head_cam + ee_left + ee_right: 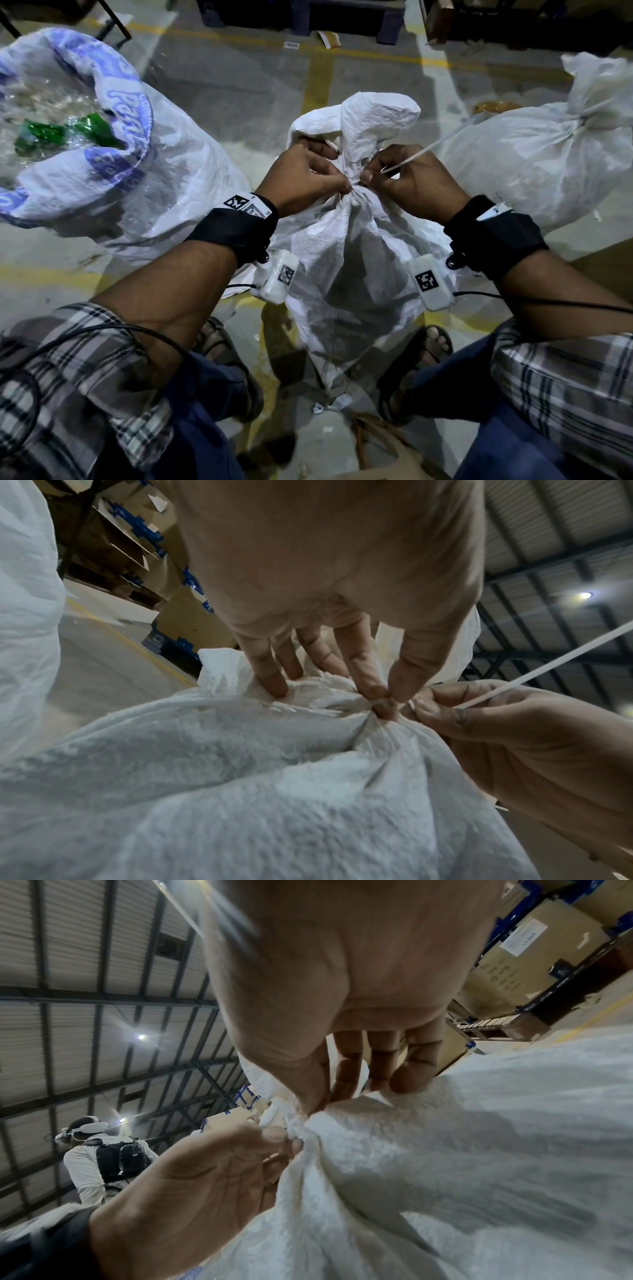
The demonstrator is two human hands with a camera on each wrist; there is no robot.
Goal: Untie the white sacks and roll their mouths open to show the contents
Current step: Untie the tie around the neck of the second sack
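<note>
at sack (356, 246) neck, both hands pinching

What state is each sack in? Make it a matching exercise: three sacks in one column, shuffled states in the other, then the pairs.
Things:
1. left sack
2. middle sack
3. right sack

States:
A. tied, untouched
B. mouth rolled open, contents showing
C. knot pinched by left hand and right hand

Pairs: 1-B, 2-C, 3-A
</note>
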